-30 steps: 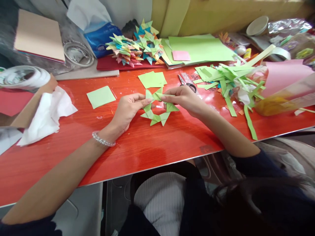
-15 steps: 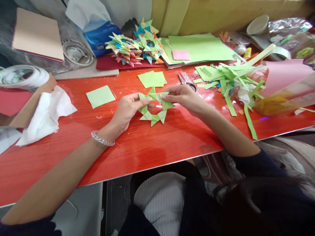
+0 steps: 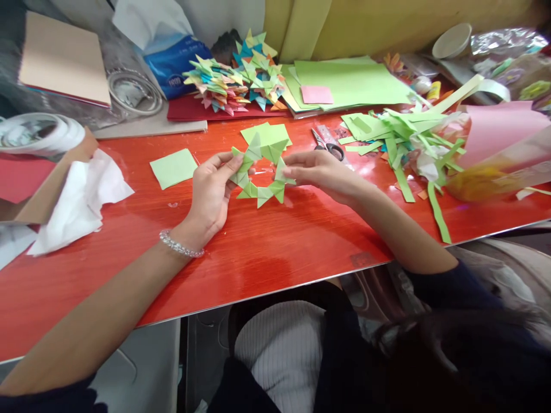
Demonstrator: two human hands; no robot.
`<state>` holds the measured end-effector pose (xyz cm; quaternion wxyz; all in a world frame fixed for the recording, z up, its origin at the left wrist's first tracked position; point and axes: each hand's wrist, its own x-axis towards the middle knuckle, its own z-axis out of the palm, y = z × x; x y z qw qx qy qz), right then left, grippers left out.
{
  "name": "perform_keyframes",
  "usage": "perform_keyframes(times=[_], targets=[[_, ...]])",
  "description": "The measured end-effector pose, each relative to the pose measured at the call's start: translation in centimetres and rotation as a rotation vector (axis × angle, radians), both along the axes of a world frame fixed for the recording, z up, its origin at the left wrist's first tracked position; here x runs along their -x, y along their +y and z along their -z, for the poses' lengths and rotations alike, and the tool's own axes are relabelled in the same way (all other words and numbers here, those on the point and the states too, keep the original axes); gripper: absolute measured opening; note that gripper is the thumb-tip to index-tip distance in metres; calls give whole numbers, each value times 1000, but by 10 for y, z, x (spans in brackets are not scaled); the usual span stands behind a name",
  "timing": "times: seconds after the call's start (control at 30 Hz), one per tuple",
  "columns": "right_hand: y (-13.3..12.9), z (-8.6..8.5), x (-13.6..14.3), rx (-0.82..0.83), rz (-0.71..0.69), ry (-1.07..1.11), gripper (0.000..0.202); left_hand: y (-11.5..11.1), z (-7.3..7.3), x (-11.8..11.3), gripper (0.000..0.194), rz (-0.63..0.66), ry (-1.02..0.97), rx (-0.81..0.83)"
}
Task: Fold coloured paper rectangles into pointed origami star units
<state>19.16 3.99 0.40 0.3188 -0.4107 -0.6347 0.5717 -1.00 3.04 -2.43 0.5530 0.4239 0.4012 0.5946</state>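
A green paper ring (image 3: pixel 258 172), folded from pointed pieces into a spiky wreath, sits between the two hands just above the red surface (image 3: pixel 267 246), about midway along its length and nearer its far edge than its near one. The left hand (image 3: pixel 210 192) pinches the ring's left side, thumb on top and fingers curled beneath, a beaded bracelet (image 3: pixel 181 245) at the wrist. The right hand (image 3: pixel 321 172) grips the ring's right side with its fingertips closed on one point. So both hands are clamped on the same ring, one at each side, with the open middle of the ring between them.

Just beyond the ring lies a small stack of green paper squares (image 3: pixel 267 135), and a single green square (image 3: pixel 173 168) lies toward the left. Scissors (image 3: pixel 328 143) rest just past the right hand. Toward the far right edge is a heap of green paper strips (image 3: pixel 396 143). At the far edge, multicoloured folded rings (image 3: pixel 236 80) are piled. Crumpled white tissue (image 3: pixel 81 198) lies near the left end
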Motion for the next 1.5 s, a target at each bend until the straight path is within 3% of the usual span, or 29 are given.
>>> perform_keyframes(times=[0.13,0.3,0.4,0.5,0.63,0.8,1.0,1.13,1.5], targets=[[-1,2,-1,-26,17,21,28,3,3,2,11,-41,40,-38],[-2,-3,-5,-360,117,-56,28,5,3,3,41,-109,238,-375],[-6,-10,-5,-529,119,-175,30,-1,-1,1,38,-51,351,-474],[-11,-13,-3,-604,94,-219,27,-13,-10,-2,15,23,428,-386],[-15,-9,4,-526,129,-64,36,-24,-21,-9,9,-6,431,-247],[-19,-2,10,-374,112,19,39,-22,-24,-10,8,-20,350,-157],[-24,-4,11,-514,190,63,28,-20,-22,-9,6,-46,346,-162],[-25,-7,10,-573,170,20,22,-20,-20,-9,4,-38,341,-225],[-26,-7,10,-610,176,-55,23,-20,-20,-9,5,-22,310,-188]])
